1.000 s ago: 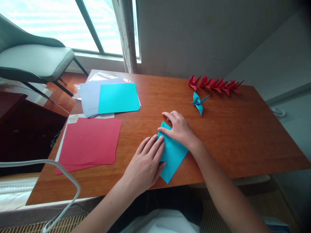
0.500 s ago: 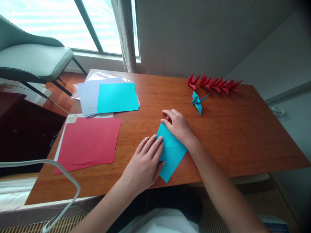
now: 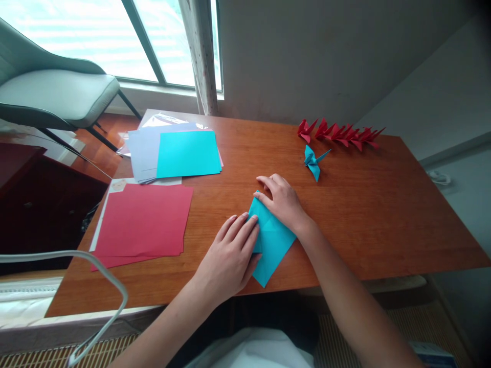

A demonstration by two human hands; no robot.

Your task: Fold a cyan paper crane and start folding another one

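Note:
A turquoise sheet of origami paper [image 3: 271, 244], folded into a kite-like diamond, lies on the table near its front edge. My left hand [image 3: 233, 253] rests flat over its left side, fingers stretched out together and pressing on a folded flap; that flap is mostly covered. At the top corner of the paper is my right hand [image 3: 282, 200], its thumb touching the corner. The index finger of that hand is curved and apart from the thumb, with a gap between them. A finished turquoise paper crane [image 3: 313, 162] stands beyond my right hand.
Several red paper cranes [image 3: 347, 135] stand in a row at the back right of the wooden table [image 3: 368, 220]. On the left lie red sheets [image 3: 148, 220] and a turquoise sheet [image 3: 187, 153] over lilac ones. A white cable [image 3: 115, 281] loops at lower left.
The view has shifted very slightly. Both hands and the folded paper keep practically the same position.

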